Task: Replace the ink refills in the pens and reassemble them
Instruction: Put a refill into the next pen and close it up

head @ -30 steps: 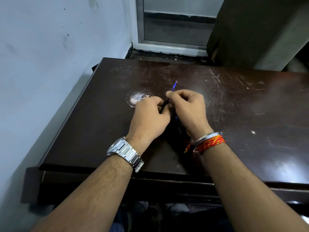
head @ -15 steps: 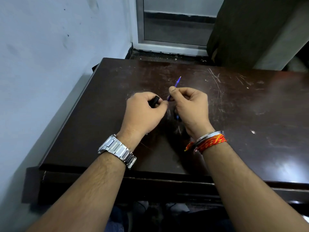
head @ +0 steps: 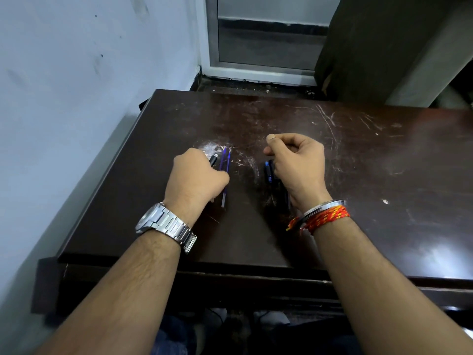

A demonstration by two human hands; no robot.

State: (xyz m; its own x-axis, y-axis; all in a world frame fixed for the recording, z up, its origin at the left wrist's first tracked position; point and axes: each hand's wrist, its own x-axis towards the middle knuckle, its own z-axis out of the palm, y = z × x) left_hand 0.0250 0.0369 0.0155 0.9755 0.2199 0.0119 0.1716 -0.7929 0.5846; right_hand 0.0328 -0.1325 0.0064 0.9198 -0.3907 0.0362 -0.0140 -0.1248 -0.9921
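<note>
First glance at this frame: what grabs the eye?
Two bare forearms reach over a scuffed dark table: the left hand, with a steel watch, grips a black pen part beside a blue refill. The right hand, with a red thread band, is pinched shut above more dark pen pieces.

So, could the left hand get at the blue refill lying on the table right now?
Probably yes. The blue refill lies on the table right beside the left hand, with nothing over it. But that hand is already closed on a black pen piece, which it might need to put down.
</note>
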